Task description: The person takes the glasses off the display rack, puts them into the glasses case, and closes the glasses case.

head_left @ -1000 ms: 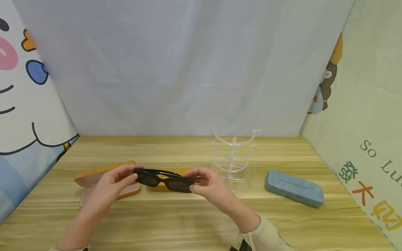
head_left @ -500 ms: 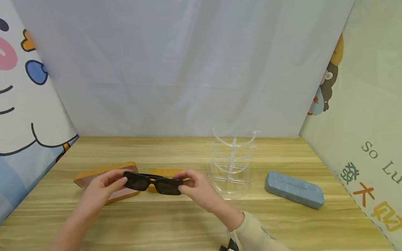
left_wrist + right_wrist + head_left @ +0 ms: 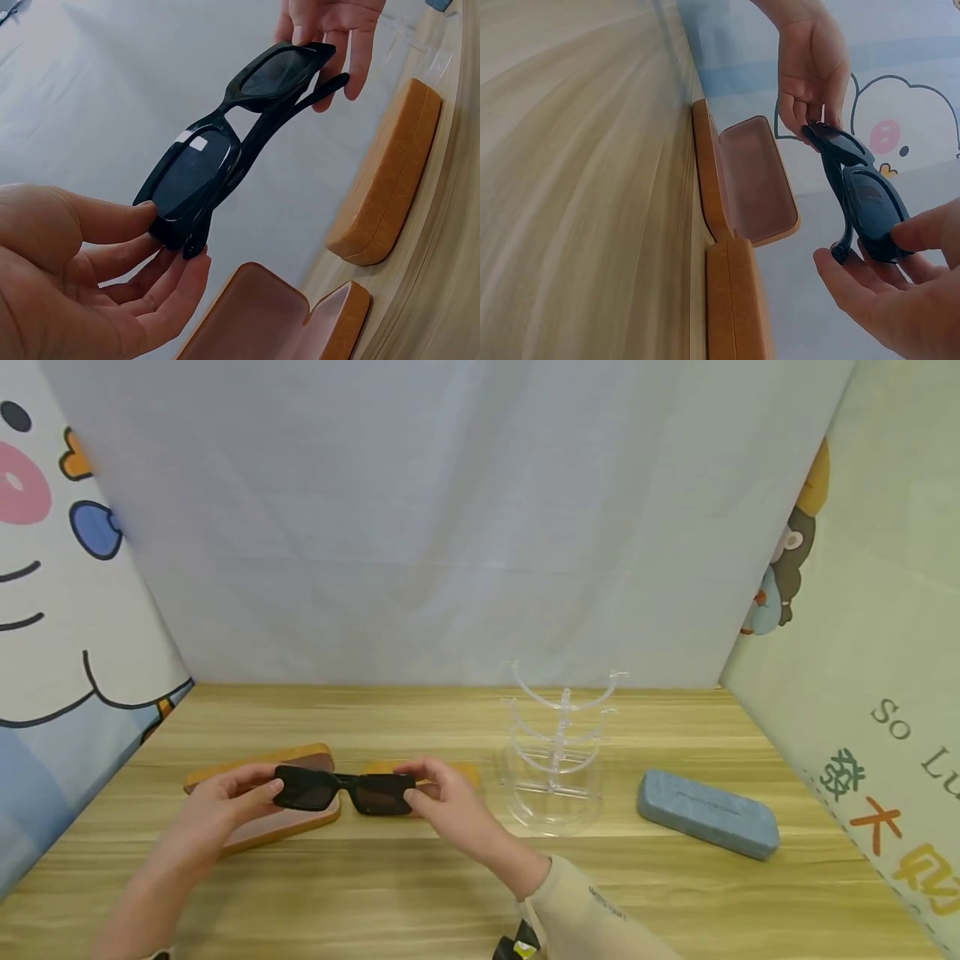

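Black sunglasses [image 3: 311,789] with dark rectangular lenses are held up between both hands, their temples folded in behind the lenses. My left hand [image 3: 210,814] pinches one end of the frame between thumb and fingers. At the other end, my right hand [image 3: 457,814] grips the frame the same way. Below and behind the glasses, an orange glasses case [image 3: 258,758] with pink lining lies opened on the table; the left hand hides part of it. A closed orange case [image 3: 390,176] lies beside it, partly covered by the right hand in the head view.
A clear tiered eyewear stand [image 3: 558,752] rises from the wooden table [image 3: 405,893] right of the hands. Farther right lies a closed blue glasses case [image 3: 708,814]. A pale curtain [image 3: 450,527] backs the table, with printed panels at both sides.
Both hands have carried the sunglasses to the left, over the opened orange case. The lenses now face the head camera more squarely. The stand and the cases keep their places.
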`<control>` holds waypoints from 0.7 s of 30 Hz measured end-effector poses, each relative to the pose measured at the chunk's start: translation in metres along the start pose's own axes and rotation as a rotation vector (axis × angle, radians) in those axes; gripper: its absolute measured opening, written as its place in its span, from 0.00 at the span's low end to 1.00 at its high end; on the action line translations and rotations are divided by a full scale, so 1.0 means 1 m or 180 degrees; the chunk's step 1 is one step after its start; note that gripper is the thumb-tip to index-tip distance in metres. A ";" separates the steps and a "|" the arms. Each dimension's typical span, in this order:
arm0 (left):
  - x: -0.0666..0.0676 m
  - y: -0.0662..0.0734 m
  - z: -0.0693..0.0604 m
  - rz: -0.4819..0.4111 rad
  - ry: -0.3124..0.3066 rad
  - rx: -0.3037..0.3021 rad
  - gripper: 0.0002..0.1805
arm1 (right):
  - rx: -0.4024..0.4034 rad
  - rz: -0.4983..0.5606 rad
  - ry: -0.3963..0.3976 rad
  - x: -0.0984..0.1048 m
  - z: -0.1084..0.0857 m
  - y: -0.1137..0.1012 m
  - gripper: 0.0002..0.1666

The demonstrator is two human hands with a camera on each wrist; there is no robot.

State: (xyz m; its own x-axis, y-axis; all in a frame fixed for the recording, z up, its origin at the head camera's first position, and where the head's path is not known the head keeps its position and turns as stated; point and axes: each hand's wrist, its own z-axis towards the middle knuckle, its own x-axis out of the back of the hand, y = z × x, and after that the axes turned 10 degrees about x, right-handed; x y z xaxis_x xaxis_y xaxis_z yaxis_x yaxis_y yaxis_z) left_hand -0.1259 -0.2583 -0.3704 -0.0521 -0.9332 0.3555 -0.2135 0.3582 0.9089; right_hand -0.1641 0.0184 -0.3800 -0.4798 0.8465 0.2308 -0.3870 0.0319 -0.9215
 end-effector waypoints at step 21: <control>0.018 -0.022 0.010 -0.0272 0.0146 0.0213 0.25 | -0.0149 -0.0611 0.0331 -0.031 0.038 0.021 0.17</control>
State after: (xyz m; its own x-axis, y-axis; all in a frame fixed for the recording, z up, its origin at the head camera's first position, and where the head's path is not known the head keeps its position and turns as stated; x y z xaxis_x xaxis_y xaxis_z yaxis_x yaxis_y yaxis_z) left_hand -0.1323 -0.2833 -0.3861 0.0135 -0.9574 0.2883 -0.2799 0.2732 0.9203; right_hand -0.1873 -0.0273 -0.3948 -0.3161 0.8726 0.3723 -0.4254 0.2204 -0.8778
